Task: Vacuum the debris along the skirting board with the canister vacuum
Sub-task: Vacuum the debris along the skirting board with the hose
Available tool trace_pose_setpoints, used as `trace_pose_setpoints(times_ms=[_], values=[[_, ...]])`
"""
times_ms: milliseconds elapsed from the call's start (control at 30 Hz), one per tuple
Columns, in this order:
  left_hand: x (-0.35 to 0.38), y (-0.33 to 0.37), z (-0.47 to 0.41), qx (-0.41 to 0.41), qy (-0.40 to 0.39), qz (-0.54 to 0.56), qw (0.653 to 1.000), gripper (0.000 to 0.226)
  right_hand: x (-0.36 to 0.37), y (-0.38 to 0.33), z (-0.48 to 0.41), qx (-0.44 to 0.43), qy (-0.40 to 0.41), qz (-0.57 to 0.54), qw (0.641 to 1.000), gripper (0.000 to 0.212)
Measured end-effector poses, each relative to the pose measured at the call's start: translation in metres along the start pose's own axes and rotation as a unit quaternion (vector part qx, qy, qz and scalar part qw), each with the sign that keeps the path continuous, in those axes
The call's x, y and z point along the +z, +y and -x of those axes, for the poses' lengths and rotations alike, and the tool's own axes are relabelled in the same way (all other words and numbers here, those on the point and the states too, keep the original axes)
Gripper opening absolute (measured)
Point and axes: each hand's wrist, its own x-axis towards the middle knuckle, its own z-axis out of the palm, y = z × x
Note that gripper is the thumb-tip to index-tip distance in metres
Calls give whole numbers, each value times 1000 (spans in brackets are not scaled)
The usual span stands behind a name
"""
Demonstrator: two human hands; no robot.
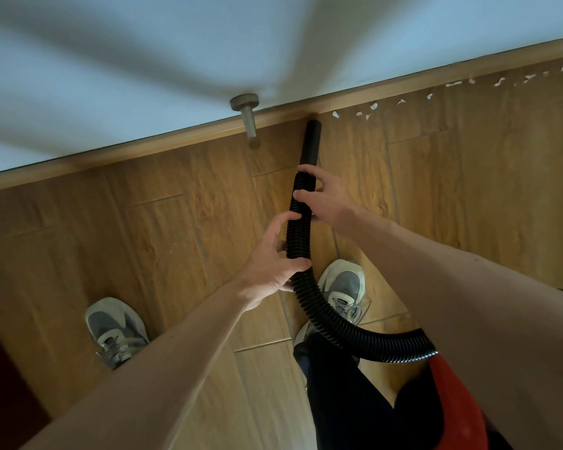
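Note:
A black ribbed vacuum hose (309, 306) curves up from the red canister (454, 394) at the lower right. Its smooth black nozzle (311, 141) points at the wooden skirting board (189, 138), tip close to the board. My right hand (325, 196) grips the hose just behind the nozzle. My left hand (273, 258) grips the hose lower down. White debris scraps (371, 107) lie in a line along the skirting board to the right of the nozzle, reaching the frame's right edge.
A metal door stop (249, 120) sticks out from the wall just left of the nozzle. The floor (163, 241) is wood-look planks. My two grey shoes (114, 329) stand below the hands. A dark red surface (4, 384) sits at the lower left.

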Motion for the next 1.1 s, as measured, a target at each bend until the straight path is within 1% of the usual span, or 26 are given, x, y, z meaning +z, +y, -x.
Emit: trace_pose_setpoints(times_ms=[567, 767, 900, 1100], values=[[32, 10, -21, 3, 3, -20, 1000, 68, -35, 10, -5, -14, 26, -31, 999, 52], [43, 16, -25, 2, 17, -42, 999, 67, -51, 13, -5, -7, 25, -34, 999, 53], [50, 22, -28, 4, 8, -59, 998, 66, -61, 13, -4, -2, 28, -46, 999, 53], [58, 28, -33, 2, -5, -77, 997, 67, -71, 13, -4, 0, 40, -29, 999, 57]])
